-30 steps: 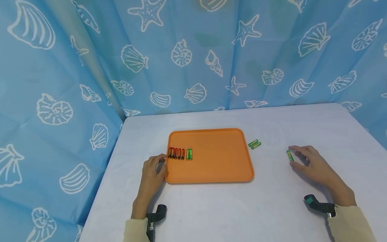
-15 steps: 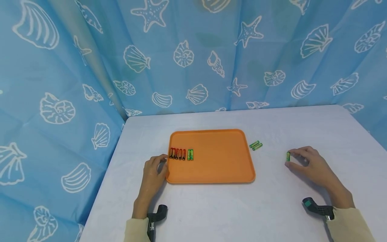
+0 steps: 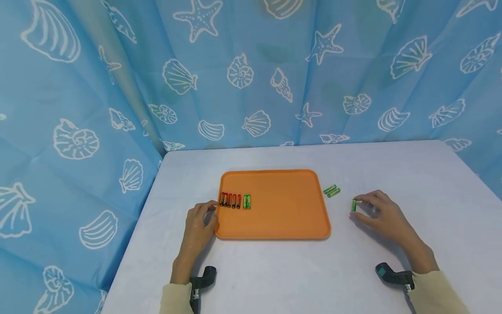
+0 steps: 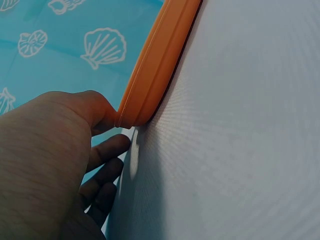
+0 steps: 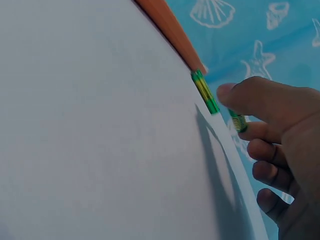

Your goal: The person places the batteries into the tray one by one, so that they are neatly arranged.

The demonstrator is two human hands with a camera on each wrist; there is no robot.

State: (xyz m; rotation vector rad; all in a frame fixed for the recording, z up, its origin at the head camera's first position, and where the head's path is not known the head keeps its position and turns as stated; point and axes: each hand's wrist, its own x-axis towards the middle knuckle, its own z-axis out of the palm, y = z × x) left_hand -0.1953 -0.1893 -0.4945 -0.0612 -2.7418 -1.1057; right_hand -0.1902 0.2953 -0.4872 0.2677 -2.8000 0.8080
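Observation:
An orange tray (image 3: 282, 218) lies on the white table. Toward its left end, several red-and-black batteries (image 3: 230, 200) stand in a row, with two green batteries (image 3: 246, 202) just to their right. My left hand (image 3: 199, 222) rests against the tray's left edge, its thumb and forefinger spread along the rim; the left wrist view has the thumb at the tray's corner (image 4: 135, 112). Between thumb and forefinger, my right hand (image 3: 378, 214) pinches a green battery (image 5: 237, 121), right of the tray. Two more green batteries (image 3: 332, 191) lie beside the tray's right edge, close to that hand.
A blue curtain (image 3: 243, 100) with white shell prints hangs behind the table and along its left side. The white tabletop (image 3: 298, 274) extends in front of the tray. Each wrist carries a black camera mount (image 3: 204, 279).
My right hand has moved left toward the tray with the green battery, which has turned more upright in the head view. My left hand stays at the tray's edge.

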